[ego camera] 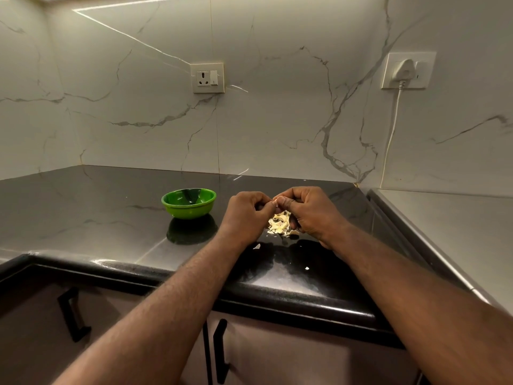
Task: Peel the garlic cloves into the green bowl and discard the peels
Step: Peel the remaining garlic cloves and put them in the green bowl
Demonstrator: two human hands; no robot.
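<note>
dark glossy countertop carries a green bowl, a peel pile, stray flakes.

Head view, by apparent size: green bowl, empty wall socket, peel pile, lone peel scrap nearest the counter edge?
1. green bowl
2. empty wall socket and peel pile, about alike; right hand hides part of the pile
3. lone peel scrap

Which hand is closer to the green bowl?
The left hand: it is just right of the green bowl, while the right hand sits farther right, above the garlic peels.
</note>
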